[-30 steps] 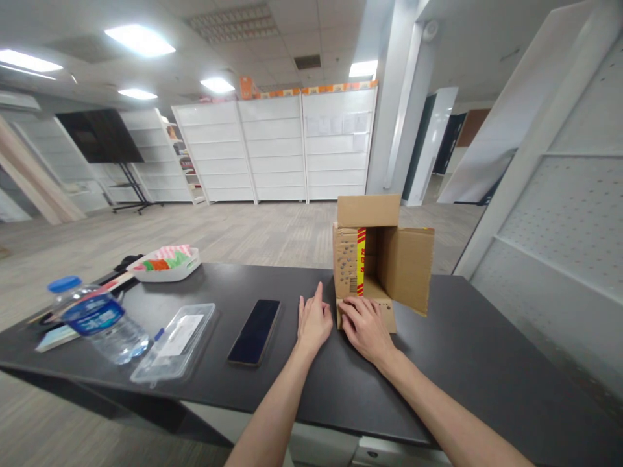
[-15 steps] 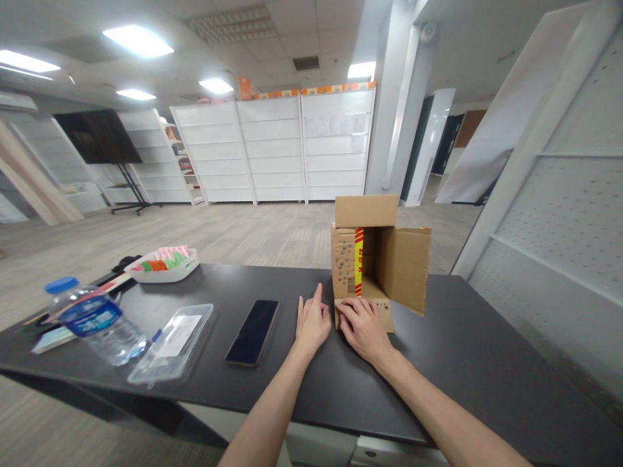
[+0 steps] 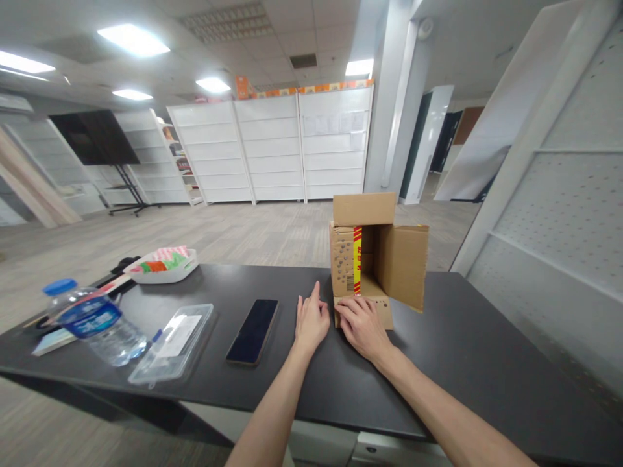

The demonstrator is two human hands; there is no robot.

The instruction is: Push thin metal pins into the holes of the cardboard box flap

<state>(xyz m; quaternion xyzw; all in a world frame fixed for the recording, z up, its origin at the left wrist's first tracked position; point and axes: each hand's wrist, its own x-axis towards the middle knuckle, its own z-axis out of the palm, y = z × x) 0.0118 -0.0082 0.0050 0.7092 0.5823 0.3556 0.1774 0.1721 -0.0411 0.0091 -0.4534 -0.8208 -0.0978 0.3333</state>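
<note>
A cardboard box (image 3: pixel 344 259) stands on the dark desk with its opening towards me. Its top flap sticks up, one flap swings out to the right, and the bottom flap (image 3: pixel 384 314) hangs forward onto the desk. My right hand (image 3: pixel 360 324) lies palm down over the left part of that bottom flap, fingers slightly bent and holding nothing. To the left of the box, my left hand (image 3: pixel 312 319) hovers at or rests on the desk; I cannot tell which. Its index finger points forward, the other fingers are partly bent, and nothing is in it.
A dark phone (image 3: pixel 252 331) lies left of my left hand. Farther left are a clear plastic case (image 3: pixel 172 344), a tilted water bottle (image 3: pixel 100 318) and a white basket (image 3: pixel 163 275) with colourful packets. A perforated panel (image 3: pixel 569 227) borders the desk's right side.
The view has shifted very slightly. Both hands and the box keep the same places relative to each other.
</note>
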